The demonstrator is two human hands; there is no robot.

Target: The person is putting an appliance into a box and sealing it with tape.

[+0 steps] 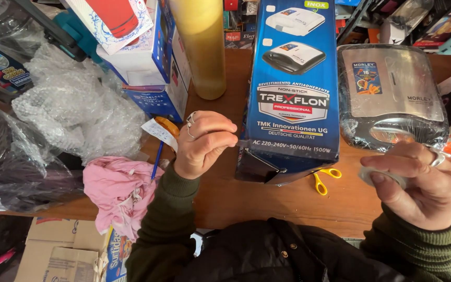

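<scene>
The right hand [425, 183] is curled around a roll of clear tape [382, 176], thumb and fingers closed on its rim, holding it above the front edge of the wooden counter [267, 203]. The left hand [203, 143] is raised at about the same height, its fingers bent in and pinched together at the tips, right by the lower left corner of the tall blue box [293, 89]; whether it grips the thin end of the tape cannot be told, since that is too fine to see. The roll sits well apart from the left hand, with the blue box standing between the two hands and a little behind them. Just beyond the right hand lies a silver appliance wrapped in clear film [392, 96], close to the roll but not touching it. Yellow-handled scissors [323, 179] rest on the counter beside the box's front corner. Left of the left hand are a pink cloth [118, 190], a blue pen [157, 159] and a heap of bubble wrap [76, 107].
</scene>
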